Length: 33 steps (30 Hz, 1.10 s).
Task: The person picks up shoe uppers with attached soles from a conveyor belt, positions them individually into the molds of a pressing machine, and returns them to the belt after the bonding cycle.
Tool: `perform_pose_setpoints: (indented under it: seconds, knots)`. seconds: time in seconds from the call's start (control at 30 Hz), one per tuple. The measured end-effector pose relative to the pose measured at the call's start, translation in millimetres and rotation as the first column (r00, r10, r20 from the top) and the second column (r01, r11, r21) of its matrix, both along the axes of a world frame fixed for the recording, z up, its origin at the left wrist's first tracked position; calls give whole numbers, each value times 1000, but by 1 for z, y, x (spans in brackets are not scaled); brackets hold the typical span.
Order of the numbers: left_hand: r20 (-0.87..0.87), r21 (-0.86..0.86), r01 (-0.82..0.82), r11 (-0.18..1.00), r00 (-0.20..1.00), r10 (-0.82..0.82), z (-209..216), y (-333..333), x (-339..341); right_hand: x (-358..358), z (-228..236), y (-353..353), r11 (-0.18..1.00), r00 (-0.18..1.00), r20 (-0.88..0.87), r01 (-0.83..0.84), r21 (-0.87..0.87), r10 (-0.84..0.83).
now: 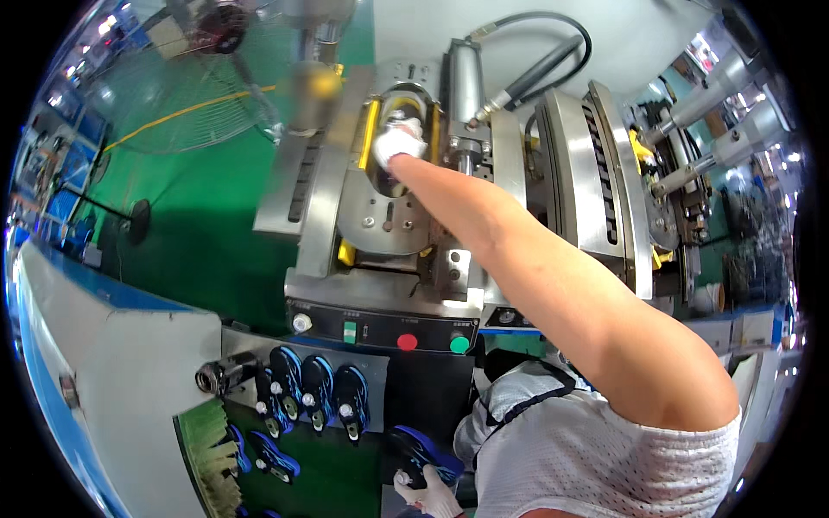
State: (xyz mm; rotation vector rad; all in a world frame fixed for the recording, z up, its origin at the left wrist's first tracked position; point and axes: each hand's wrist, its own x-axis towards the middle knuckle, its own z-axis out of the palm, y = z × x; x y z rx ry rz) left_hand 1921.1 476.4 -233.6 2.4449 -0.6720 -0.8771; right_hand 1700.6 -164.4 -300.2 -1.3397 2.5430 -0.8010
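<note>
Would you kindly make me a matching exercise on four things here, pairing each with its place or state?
Column one
1. Left hand
2. Red button
3. Right hand
4. White knob

Column two
A. At the left end of the black panel
B. Between two yellow bars
C. Holding a black-and-blue shoe
D. Between two green controls

Pairs: 1-C, 2-D, 3-B, 4-A

Right hand (400,147) gloved white, left hand (433,497) same. Shoe (425,449) by it black with vivid blue. White dot-perforated shirt (604,457) from where I'm standing. Floor (190,250) green, yellow stripe (199,105). Buttons: red (408,343), green (459,344).
</note>
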Motion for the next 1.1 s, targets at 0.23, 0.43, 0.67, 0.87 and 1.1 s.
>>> perform_pose_setpoints:
  seconds: [0.23,0.43,0.67,0.87,1.1]
  knots:
    - [-96,-104,-210,972,975,200,-1,-14,-52,25,-35,-38,987,929,-369,57,153,4]
    - [-47,-282,-374,884,925,376,3,27,-58,-52,13,-39,909,916,179,-386,158,358]
    - [66,-122,-559,820,820,569,-26,131,-3,49,117,286,648,674,-2,-710,-275,738]
    - [145,-79,-475,877,865,481,-70,183,81,-15,-82,422,628,48,-816,-666,404,576]
    - [43,151,-532,833,846,532,-78,228,159,138,0,476,561,567,61,-823,93,822]
